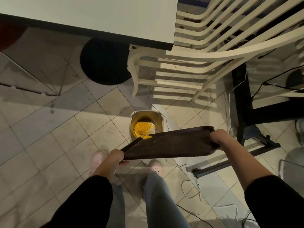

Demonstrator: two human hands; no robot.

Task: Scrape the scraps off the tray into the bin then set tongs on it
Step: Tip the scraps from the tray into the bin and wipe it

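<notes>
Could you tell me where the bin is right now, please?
In the head view the bin stands on the tiled floor at centre, just beyond the tilted tray's far edge, below the white chair.

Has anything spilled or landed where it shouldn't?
Mostly no: the yellow scraps slide off the tilted tray into the bin. One yellow speck lies on the floor right of the bin.

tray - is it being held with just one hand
No, the left hand grips the near-left corner of the tray and the right hand grips its right end.
</notes>
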